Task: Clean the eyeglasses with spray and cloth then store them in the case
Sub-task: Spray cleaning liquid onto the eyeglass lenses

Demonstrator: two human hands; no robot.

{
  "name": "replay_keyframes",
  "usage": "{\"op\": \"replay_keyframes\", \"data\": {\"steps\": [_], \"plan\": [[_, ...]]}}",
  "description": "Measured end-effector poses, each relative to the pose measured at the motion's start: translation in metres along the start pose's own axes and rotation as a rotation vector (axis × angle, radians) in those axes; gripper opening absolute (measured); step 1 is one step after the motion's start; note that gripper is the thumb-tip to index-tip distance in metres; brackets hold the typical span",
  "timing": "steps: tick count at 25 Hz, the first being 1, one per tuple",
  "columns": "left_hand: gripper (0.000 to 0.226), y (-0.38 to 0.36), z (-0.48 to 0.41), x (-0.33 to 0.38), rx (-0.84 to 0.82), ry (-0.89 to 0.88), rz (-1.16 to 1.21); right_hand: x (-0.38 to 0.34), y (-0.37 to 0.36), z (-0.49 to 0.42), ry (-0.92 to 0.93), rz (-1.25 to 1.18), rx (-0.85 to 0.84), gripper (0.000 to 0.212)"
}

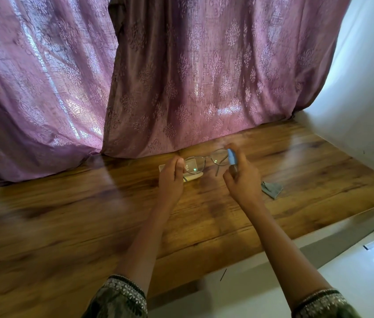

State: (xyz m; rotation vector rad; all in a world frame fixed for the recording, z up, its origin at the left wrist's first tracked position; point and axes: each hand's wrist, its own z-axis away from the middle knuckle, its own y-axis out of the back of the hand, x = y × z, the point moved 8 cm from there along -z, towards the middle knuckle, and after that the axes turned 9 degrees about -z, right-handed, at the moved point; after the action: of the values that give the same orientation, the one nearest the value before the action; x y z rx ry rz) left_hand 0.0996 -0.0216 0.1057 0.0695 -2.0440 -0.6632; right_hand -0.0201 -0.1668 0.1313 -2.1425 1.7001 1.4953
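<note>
while gripping eyeglasses [201,162], right hand [242,180] raised

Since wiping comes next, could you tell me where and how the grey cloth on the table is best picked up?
Pinch the raised, crumpled fold at the middle of the grey cloth, coming from above with the right hand, once it puts down the spray bottle. The cloth lies loose on the wooden table, just right of that hand, with nothing on top, and its bunched shape probably gives fingertips something to catch.

Mauve damask-patterned curtain [181,76], brown wood-grain table [66,226], light-blue spray bottle [231,157], grey cloth [272,189].
</note>
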Motion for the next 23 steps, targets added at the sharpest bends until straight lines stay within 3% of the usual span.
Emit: {"op": "replay_keyframes", "data": {"steps": [9,13,19,23], "plan": [[0.031,-0.009,-0.009,-0.003,0.037,0.016,0.026,0.016,0.013,-0.002,-0.003,-0.187,0.096,0.063],[0.030,-0.013,-0.014,-0.001,0.077,0.027,0.020,0.059,0.011,-0.004,-0.170,-0.394,0.149,0.056],[0.032,-0.024,-0.027,-0.003,0.100,0.052,0.017,0.107,0.003,-0.014,-0.368,-0.250,0.120,0.069],[0.032,-0.032,-0.038,-0.002,0.111,0.064,0.013,0.131,-0.001,-0.034,-0.374,-0.181,0.112,0.058]]}}
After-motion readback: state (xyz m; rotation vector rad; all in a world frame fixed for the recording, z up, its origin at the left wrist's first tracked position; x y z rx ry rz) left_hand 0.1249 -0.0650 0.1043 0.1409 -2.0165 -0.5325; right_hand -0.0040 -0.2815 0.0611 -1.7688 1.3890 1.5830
